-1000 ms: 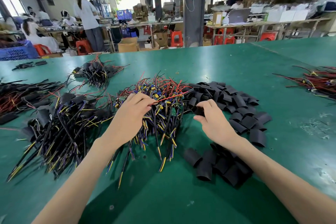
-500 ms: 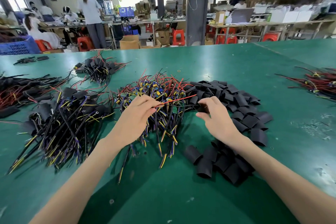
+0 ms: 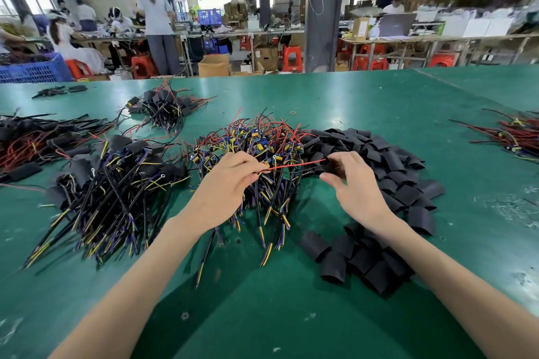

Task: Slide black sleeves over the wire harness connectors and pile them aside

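A heap of unsleeved wire harnesses with blue and yellow connectors lies in the middle of the green table. My left hand pinches one harness by its red wire above that heap. My right hand pinches a black sleeve at the red wire's free end. Loose black sleeves are heaped to the right and in front. Sleeved harnesses are piled on the left.
A smaller sleeved bundle lies farther back on the left, black and red harnesses at the far left, red-wired harnesses at the right edge. Beyond the table are people at benches, a pillar, red stools and boxes.
My left hand drew a red-wired harness up out of the heap. My right hand lifted a sleeve from the sleeve pile and brought it to the red wire's tip.
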Available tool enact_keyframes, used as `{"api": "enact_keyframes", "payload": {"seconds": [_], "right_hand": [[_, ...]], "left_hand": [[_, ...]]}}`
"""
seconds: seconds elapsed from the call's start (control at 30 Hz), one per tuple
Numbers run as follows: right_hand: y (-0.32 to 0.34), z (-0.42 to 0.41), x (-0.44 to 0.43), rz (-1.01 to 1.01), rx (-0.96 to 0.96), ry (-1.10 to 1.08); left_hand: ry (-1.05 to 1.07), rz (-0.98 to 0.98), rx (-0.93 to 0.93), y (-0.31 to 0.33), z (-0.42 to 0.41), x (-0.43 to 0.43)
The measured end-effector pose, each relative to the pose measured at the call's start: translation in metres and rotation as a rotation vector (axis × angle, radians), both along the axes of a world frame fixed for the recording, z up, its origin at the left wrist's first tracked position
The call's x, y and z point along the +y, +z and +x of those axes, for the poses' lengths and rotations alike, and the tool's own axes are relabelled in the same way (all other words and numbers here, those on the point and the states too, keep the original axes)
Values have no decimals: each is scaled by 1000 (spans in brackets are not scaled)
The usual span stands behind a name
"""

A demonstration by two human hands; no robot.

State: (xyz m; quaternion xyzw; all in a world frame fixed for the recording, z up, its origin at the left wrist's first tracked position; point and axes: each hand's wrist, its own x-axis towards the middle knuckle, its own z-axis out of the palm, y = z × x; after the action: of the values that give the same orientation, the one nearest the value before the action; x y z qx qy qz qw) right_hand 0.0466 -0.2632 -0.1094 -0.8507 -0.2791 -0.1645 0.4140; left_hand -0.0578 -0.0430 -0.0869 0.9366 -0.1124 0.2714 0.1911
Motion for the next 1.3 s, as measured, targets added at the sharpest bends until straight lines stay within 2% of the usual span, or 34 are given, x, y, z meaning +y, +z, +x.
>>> {"api": "enact_keyframes", "payload": {"seconds": [0.2,0.3,0.4,0.6,0.77,0.83,0.9,0.97,1.13,1.2,1.3], "right_hand": [[3,-3,-3,0,-40,7],[4,-6,-3,-181,-177,34],[3,-10,-2,-349,-357,-47],[8,-23,6,-452,-505,-27],[7,-37,13,-508,-414,218],[7,-40,14,-494,-349,271],[7,-42,15,-462,-316,304],[7,-42,17,-428,-284,328],[6,-40,17,-352,-203,302],[5,-38,16,-329,-199,281],[6,-36,15,-296,-177,234]], "left_hand": [[11,68,-6,-2,1,2],[18,77,-16,-3,2,1],[20,23,-14,-3,1,-5],[-45,-118,23,-11,-3,-24],[-89,-127,-45,-15,-4,-33],[-84,-53,-146,-16,-2,-34],[-72,70,-255,-16,2,-33],[-82,127,-287,-15,4,-32],[-46,129,-344,-17,4,-29],[24,18,-306,-17,2,-27],[90,-162,-53,-19,2,-22]]}}
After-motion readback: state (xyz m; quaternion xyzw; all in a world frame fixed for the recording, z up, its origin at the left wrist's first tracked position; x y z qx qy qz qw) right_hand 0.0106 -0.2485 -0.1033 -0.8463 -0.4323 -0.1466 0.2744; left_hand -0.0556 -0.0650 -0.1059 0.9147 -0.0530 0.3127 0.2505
